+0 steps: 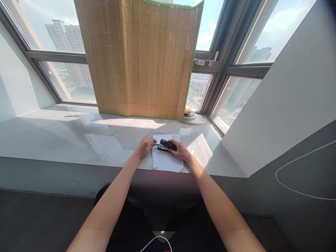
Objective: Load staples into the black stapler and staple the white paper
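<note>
Both hands (162, 148) grip a black stapler (167, 145) over paper (166, 161).

High-rise apt/office rm: wide stone window ledge (65, 136), bamboo blind (139, 59), tower blocks (65, 35) outside.

Strong daylight through the windows (63, 52) along the top of the frame. Bamboo screen (141, 59) at centre blocks part, casting shade on the sill (52, 136). Glare patches centre and right. Lower frame dim. Wide-angle bending at edges; focus sharp.
</note>
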{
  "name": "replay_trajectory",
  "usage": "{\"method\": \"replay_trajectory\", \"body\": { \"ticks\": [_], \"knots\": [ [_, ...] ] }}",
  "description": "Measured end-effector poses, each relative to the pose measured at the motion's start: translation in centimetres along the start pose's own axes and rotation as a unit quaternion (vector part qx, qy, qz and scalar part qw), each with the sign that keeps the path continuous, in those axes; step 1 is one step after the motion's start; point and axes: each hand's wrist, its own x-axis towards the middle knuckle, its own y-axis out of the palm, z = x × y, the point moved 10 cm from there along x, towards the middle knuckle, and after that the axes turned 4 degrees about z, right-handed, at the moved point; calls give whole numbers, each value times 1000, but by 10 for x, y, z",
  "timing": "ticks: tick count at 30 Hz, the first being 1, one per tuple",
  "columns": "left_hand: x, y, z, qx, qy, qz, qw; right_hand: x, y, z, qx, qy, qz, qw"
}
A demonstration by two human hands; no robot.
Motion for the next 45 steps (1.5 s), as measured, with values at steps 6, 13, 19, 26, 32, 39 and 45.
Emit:
{"method": "replay_trajectory", "body": {
  "ticks": [6, 13, 19, 26, 32, 39, 45],
  "knots": [
    [5, 11, 1, 37, 2, 32, 999, 0, 1, 3, -11, -1, 9, 1000],
    [8, 13, 9, 16, -16, 34, 999, 0, 0, 2, -10, -1, 4, 1000],
    [7, 12, 10, -19, -21, 34, 999, 1, 1, 3, -2, -8, 9, 1000],
    [3, 8, 16, -58, -32, 28, 997, 1, 0, 5, 3, 2, 18, 1000],
    [-1, 6, 21, -103, -39, 5, 994, 1, -4, 1, 29, 15, 5, 999],
    [-2, 0, 20, -141, -38, -19, 989, -4, -22, -17, 81, 75, -71, 991],
    [-3, 2, 13, -144, -23, -5, 989, -4, -19, -15, 108, 66, -52, 991]
  ]
}}
